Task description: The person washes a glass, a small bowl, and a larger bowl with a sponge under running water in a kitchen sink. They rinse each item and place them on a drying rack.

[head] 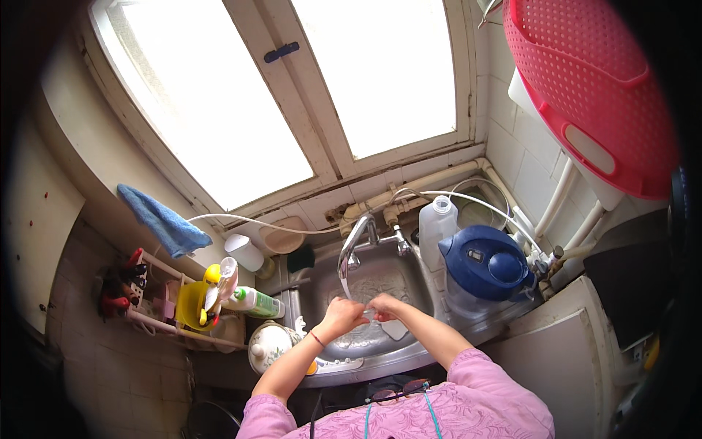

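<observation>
Over the steel sink (pixel 414 274), my left hand (pixel 344 319) and my right hand (pixel 387 307) meet at the fingertips. Something small and pale shows between them, too small to make out. Water runs from the curved chrome faucet (pixel 354 241) just above and behind my left hand. Below my right hand, a flat white piece (pixel 394 329) is in the basin, partly covered by the hand. The fingers' inner sides are hidden, so I cannot tell which hand grips the small thing.
A blue-lidded water filter pitcher (pixel 485 263) and an uncapped translucent bottle (pixel 439 222) stand right of the basin. On the left are a dish soap bottle (pixel 258 303), a lidded floral pot (pixel 271 348) and a utensil rack (pixel 164 302). A red perforated basket (pixel 592 99) hangs upper right.
</observation>
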`<state>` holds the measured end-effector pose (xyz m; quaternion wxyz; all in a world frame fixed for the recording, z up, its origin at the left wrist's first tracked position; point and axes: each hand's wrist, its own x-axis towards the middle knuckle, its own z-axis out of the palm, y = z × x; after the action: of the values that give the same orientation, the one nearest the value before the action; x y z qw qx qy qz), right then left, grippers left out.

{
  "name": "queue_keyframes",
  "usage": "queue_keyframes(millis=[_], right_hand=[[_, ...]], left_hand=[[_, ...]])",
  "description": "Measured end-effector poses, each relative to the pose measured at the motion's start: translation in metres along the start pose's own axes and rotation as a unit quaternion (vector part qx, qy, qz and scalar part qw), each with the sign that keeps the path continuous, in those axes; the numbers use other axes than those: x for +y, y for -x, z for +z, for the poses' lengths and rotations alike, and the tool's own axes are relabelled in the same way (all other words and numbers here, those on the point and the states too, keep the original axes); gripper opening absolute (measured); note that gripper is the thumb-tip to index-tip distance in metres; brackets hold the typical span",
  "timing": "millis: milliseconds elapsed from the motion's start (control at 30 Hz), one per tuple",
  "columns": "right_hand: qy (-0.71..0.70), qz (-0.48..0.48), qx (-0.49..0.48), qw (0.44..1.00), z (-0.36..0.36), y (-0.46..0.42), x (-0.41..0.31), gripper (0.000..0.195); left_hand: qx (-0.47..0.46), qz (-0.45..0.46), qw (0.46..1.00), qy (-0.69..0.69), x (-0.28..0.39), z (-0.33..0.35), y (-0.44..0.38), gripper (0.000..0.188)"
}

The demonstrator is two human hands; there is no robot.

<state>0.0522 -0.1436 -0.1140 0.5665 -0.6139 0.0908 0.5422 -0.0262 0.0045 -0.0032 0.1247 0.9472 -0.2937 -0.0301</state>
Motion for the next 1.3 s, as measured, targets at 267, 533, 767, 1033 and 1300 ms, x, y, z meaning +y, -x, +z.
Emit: queue_keyframes(millis=[267,533,767,1033,1300], right_hand=[[0.105,-0.042,0.024,0.993,0.022,-0.030,-0.024,0.018],[0.315,-0.291,0.252,0.868,-0.011,-0.005,0.006,0.022],[0.433,-0.285,0.385,0.764,0.003,0.022,-0.012,0.019],[0.435,-0.093,0.074,0.892,-0.026,0.001,-0.041,0.019],[0.017,-0.146,-0.122,0.982,-0.035,-0.019,-0.004,0.030]], left_hand=[[-0.027,-0.082,0.986,0.141,-0.014,-0.018,0.027,0.054],[0.053,-0.114,0.987,0.102,-0.054,-0.003,0.042,0.034],[-0.029,-0.192,0.979,0.069,-0.059,0.027,0.048,0.046],[-0.009,-0.109,0.992,0.054,-0.057,0.033,0.026,0.060],[-0.025,0.133,0.978,0.157,-0.072,-0.008,0.004,0.032]])
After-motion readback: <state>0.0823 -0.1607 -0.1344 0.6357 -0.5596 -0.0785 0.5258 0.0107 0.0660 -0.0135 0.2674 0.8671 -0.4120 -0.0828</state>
